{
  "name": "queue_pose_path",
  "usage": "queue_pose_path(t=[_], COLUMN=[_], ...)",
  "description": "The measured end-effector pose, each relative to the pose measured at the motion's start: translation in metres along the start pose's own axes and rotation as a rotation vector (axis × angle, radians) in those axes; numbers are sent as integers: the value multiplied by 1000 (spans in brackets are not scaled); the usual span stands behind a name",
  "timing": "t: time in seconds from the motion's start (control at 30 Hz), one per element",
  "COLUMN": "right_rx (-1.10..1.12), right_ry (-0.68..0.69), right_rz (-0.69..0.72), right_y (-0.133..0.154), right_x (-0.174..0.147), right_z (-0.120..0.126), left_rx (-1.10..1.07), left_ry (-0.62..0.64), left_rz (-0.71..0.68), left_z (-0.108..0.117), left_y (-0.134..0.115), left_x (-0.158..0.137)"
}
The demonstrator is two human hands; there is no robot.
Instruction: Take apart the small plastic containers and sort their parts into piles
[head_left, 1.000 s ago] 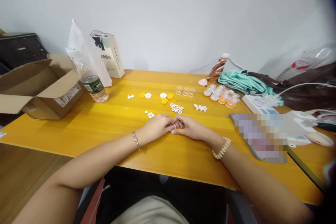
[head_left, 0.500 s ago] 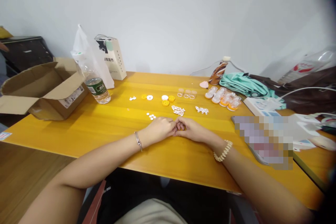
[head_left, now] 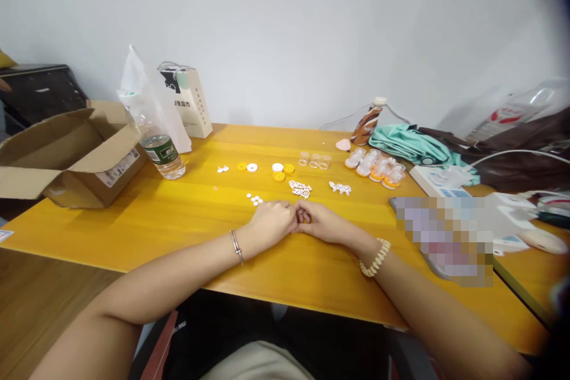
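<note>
A: Nearest your hands, what have you got?
B: Small white discs (head_left: 257, 198), a loose cluster, just beyond your left hand (head_left: 274, 219), roughly midway between the table's (head_left: 178, 219) near and far edges. White openwork pieces (head_left: 300, 189) lie flat just past where your hands meet; a second group (head_left: 340, 188) to their right.
A: And the containers?
B: Farther toward the far edge, three clear cups (head_left: 314, 160) in a row, close together. To their right, four clear-topped capsules (head_left: 367, 163) side by side, some on orange bases; contents too small to tell. Left of the cups, your yellow rounds (head_left: 279, 176) and white rounds (head_left: 252, 167) sit in two little groups.
A: Farther out?
B: Water bottle (head_left: 164, 157), green label, clear liquid in its lower part, toward the table's far left corner. Beside it, your cardboard box (head_left: 98, 187) at the left end, flaps spread; its floor is hidden from view. Brown bottle (head_left: 366, 124) near the far edge, right of centre, white cap on; fill level can't be told.
A: Now your hands?
B: Left: back uppermost, fingers bent inward, tips against the right. Right hand (head_left: 323, 222): fingers curled, thumb beneath, a small gap showing inside the curl. Whether anything is pinched where they meet, you cannot tell; the fingers cover it.
</note>
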State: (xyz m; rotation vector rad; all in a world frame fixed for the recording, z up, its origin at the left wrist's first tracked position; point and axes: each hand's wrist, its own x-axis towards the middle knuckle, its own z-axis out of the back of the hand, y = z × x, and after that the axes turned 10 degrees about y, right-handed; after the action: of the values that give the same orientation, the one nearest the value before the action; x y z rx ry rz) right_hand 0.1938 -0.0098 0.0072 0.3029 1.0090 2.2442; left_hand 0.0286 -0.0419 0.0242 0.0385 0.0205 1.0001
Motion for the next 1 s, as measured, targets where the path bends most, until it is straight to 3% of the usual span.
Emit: queue_pose_path(t=[0.23,0.4,0.53,0.63,0.83,1.0], right_rx=[42,79,82,78,69,75], right_ry=[-1,27,38,49,43,47], right_rz=[12,-35,-68,-67,-66,-56], right_y=[-4,0,2,0,0,0], right_x=[2,0,-1,-1,-1,-1], right_z=[-1,0,2,2,3,2], left_rx=[-27,4,1,74,252,237], left_ry=[-93,-222,-97,8,93,62], left_rz=[-80,-158,-169,-122,-129,-189], left_z=[-3,11,23,26,26,27], left_y=[3,40,86,104,96,87], left_x=[-1,-8,-16,-18,-15,-18])
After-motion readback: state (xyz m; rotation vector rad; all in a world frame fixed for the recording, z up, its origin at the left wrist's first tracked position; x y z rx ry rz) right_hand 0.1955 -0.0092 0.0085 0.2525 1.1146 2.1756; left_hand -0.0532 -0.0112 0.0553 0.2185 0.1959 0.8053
